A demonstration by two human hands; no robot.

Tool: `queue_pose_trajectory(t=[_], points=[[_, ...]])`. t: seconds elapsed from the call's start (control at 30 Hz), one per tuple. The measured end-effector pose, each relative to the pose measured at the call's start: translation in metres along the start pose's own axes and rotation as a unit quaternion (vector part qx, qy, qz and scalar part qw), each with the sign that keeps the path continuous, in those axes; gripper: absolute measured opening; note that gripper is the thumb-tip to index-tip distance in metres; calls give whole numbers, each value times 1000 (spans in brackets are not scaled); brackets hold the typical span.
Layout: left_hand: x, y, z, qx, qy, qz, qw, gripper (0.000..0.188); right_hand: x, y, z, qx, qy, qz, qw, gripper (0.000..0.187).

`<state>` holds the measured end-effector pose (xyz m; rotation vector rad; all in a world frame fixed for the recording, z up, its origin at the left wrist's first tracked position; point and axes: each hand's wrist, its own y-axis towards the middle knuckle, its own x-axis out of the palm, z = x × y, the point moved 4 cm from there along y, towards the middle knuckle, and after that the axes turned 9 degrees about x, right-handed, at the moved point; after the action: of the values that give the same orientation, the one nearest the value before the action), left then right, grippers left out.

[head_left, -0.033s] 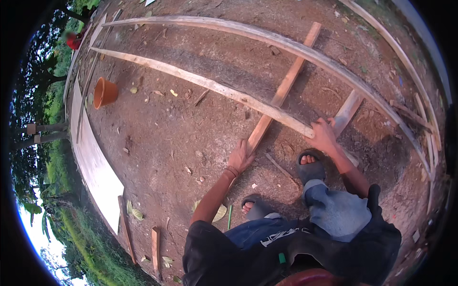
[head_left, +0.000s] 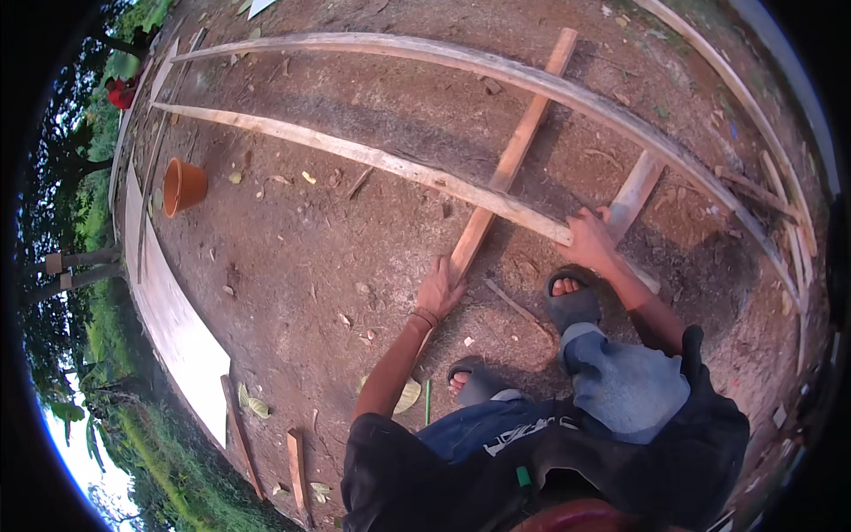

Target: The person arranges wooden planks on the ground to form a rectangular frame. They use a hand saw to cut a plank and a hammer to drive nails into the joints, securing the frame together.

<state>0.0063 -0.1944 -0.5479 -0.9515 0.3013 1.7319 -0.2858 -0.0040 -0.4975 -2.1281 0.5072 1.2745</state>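
Note:
My left hand [head_left: 440, 289] is wrapped round the near end of a reddish wooden crosspiece [head_left: 519, 146]. This crosspiece runs away from me and passes under two long wooden beams. My right hand [head_left: 591, 239] is closed on the near end of the closer long beam [head_left: 390, 162], its fingers over the end. Farther off, the second long beam [head_left: 443, 50] curves across the view, roughly alongside the first. A shorter pale board [head_left: 636, 193] lies beneath the beams, just past my right hand. The undersides of the grips are hidden.
An orange bucket [head_left: 185, 187] stands on the dirt at left. Beyond it lies a long white sheet [head_left: 182, 328]. Loose wood pieces [head_left: 296, 465] rest at lower left, and more strips [head_left: 784, 204] at right. A person in red [head_left: 121, 92] is at the far left.
The whole view has turned slightly, so the beams and bucket appear a little shifted. Both hands keep their holds on the wood.

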Motion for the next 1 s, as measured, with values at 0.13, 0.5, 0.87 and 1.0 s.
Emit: queue_pose_trajectory(t=[0.13,0.5,0.87,1.0], points=[[-8,11,7,-7,17,-2,1000,66,-1,10,6,-13,19,-4,1000,41],[-3,9,10,-9,54,22,998,61,12,-8,-2,-14,15,-12,1000,40],[4,8,10,37,106,55,992,64,2,5,4,7,16,-43,999,41],[7,3,13,48,113,54,991,62,8,6,9,10,33,-28,999,38]])
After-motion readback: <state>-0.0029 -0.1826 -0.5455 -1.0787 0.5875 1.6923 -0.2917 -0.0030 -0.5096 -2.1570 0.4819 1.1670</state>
